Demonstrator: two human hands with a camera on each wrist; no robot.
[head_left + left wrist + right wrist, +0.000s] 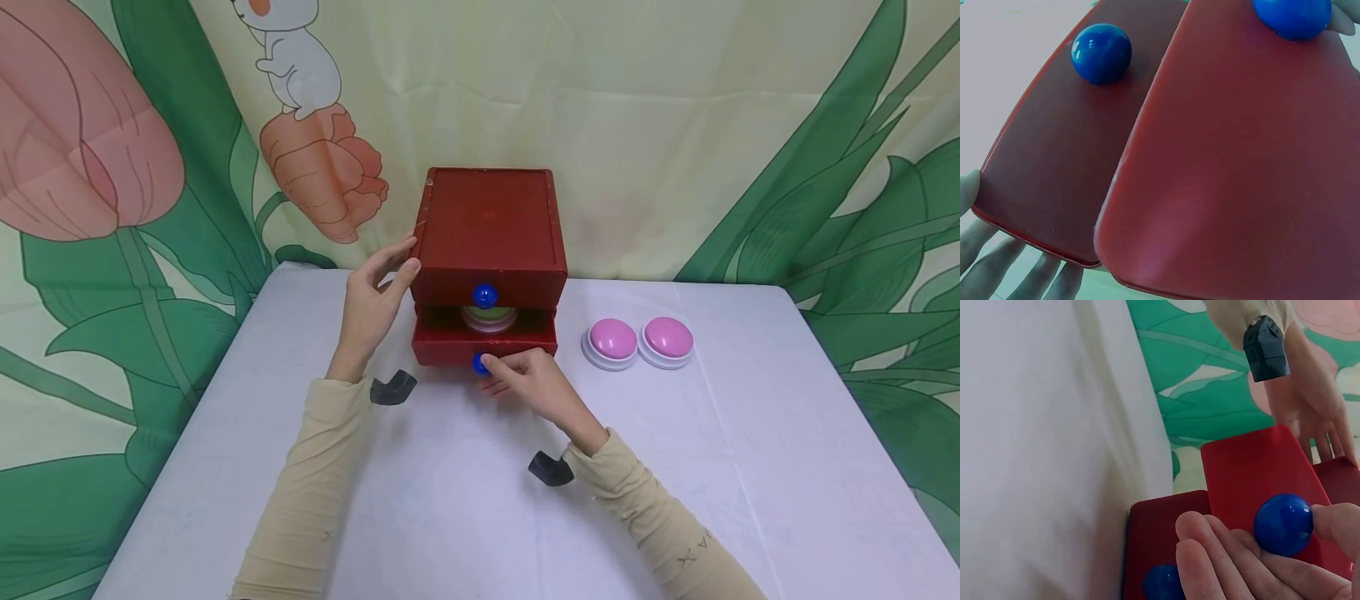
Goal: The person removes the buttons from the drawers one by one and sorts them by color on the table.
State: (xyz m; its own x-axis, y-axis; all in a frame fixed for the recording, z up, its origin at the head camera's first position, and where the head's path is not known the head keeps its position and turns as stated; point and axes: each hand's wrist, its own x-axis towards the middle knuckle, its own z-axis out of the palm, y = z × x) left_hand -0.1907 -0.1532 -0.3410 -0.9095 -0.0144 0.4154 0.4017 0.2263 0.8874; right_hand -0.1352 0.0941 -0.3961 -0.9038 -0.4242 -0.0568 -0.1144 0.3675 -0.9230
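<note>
A small dark-red drawer cabinet (489,218) stands at the back of the table. Its lower drawer (442,352) is pulled partway out, and a round push button with a green top and pale base (489,323) sits inside, partly hidden under the upper drawer front. With thumb and fingers my right hand (542,385) pinches the lower drawer's blue knob (1284,524). My left hand (372,304) rests against the cabinet's left side, fingers extended along it. The upper drawer's blue knob (1102,54) is free, its drawer closed.
Two pink push buttons with white bases, a left one (611,343) and a right one (667,342), stand side by side right of the cabinet. A printed cloth (622,142) hangs right behind the white table (450,517). Each wrist carries a small black mount (551,469).
</note>
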